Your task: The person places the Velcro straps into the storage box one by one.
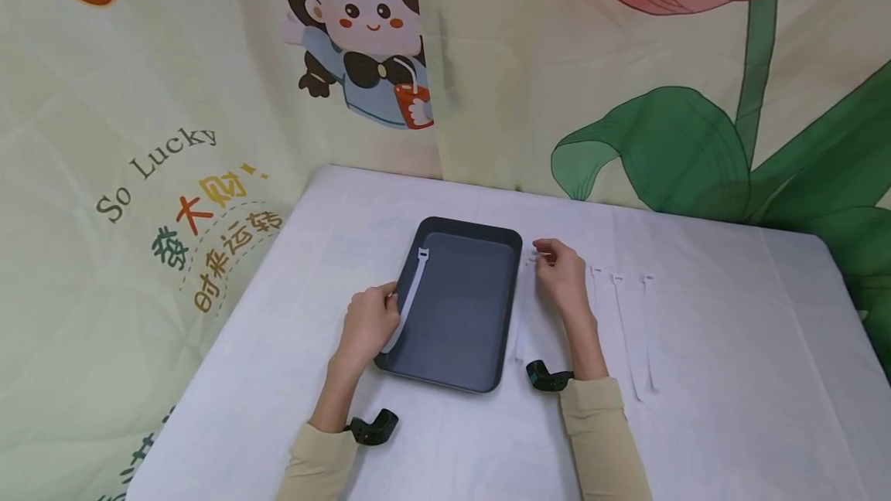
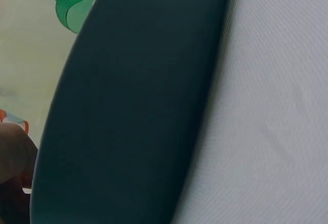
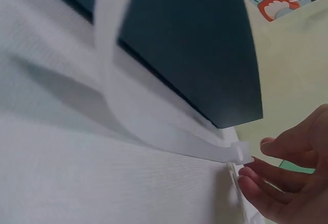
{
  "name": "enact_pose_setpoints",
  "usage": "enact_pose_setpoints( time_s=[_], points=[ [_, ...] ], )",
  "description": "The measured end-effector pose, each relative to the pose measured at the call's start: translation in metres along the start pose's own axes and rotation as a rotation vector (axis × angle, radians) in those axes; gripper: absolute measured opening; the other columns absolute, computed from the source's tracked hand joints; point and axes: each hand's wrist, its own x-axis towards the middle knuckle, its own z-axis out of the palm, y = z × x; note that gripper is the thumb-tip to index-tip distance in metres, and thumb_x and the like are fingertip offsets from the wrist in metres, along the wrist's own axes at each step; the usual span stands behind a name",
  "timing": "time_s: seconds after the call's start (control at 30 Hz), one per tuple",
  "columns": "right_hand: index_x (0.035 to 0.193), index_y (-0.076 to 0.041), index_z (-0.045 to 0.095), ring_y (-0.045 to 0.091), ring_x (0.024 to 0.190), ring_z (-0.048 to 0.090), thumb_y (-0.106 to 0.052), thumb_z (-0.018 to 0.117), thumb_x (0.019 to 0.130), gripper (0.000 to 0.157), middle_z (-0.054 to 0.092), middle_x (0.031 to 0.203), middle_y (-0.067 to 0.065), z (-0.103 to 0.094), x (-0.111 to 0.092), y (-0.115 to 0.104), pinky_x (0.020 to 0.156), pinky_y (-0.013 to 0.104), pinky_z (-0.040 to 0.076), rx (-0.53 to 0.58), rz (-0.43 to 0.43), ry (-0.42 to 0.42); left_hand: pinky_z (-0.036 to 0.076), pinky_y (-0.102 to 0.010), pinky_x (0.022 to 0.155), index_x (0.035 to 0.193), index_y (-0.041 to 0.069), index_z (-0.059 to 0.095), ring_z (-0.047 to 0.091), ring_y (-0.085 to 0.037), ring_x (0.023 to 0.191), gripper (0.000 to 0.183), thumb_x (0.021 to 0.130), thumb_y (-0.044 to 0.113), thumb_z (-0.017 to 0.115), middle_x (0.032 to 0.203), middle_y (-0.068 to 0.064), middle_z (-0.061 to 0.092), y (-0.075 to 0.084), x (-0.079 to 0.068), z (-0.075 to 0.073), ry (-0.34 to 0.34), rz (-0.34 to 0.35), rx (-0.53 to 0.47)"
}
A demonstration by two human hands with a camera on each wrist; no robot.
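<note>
Our right hand pinches the square head of a flat, bowed white strap, beside the dark tray between our hands; whether our left hand grips the tray's rim, we cannot tell.

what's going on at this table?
A person's right hand pinches a flat white strap with a square head just beside a dark grey rectangular tray. The left hand is at the tray's left rim; its exact grip is unclear. One similar strap lies inside along the left side; three other white straps lie on the table, right of the right hand.
</note>
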Motion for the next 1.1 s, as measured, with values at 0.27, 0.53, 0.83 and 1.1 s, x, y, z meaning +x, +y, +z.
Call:
enact_pose_setpoints(
  time_s=[0.27, 0.53, 0.83, 1.1],
  points=[
    [0.118, 0.002, 0.072, 0.033, 0.096, 0.068, 0.0, 0.06, 0.089, 0.031, 0.074, 0.103, 0.02, 0.005, 0.002, 0.005, 0.086, 0.042, 0.05, -0.018, -0.033, 0.028, 0.04, -0.029, 0.053, 0.131, -0.011, 0.064, 0.056, -0.02, 0.063, 0.035, 0.101, 0.004, 0.055, 0.107, -0.026, 0.075, 0.001, -0.001, 0.0, -0.002, -0.004, 0.008],
    [0.116, 0.002, 0.073, 0.034, 0.093, 0.07, 0.0, 0.065, 0.092, 0.026, 0.074, 0.1, 0.021, 0.004, -0.001, 0.005, 0.085, 0.041, 0.052, 0.0, -0.033, 0.048, 0.037, -0.029, 0.05, 0.131, -0.011, 0.064, 0.051, -0.018, 0.057, 0.036, 0.101, 0.005, 0.055, 0.111, -0.028, 0.074, -0.001, -0.002, 0.001, -0.005, -0.01, -0.01],
    [0.113, 0.002, 0.074, 0.033, 0.089, 0.072, 0.0, 0.066, 0.092, 0.023, 0.075, 0.099, 0.021, -0.002, -0.007, 0.001, 0.075, 0.03, 0.053, 0.038, -0.011, 0.055, 0.037, -0.028, 0.05, 0.131, -0.012, 0.063, 0.053, -0.019, 0.058, 0.036, 0.101, 0.004, 0.055, 0.115, -0.029, 0.072, -0.002, -0.004, 0.002, 0.0, -0.007, -0.016],
    [0.107, 0.0, 0.078, 0.027, 0.084, 0.067, -0.007, 0.069, 0.094, 0.017, 0.075, 0.095, 0.019, -0.009, -0.01, -0.008, 0.071, 0.025, 0.048, 0.039, 0.047, 0.02, 0.041, -0.029, 0.054, 0.131, -0.011, 0.064, 0.058, -0.022, 0.067, 0.035, 0.1, 0.004, 0.055, 0.119, -0.029, 0.071, -0.002, -0.001, 0.0, 0.007, 0.016, 0.005]
  ],
)
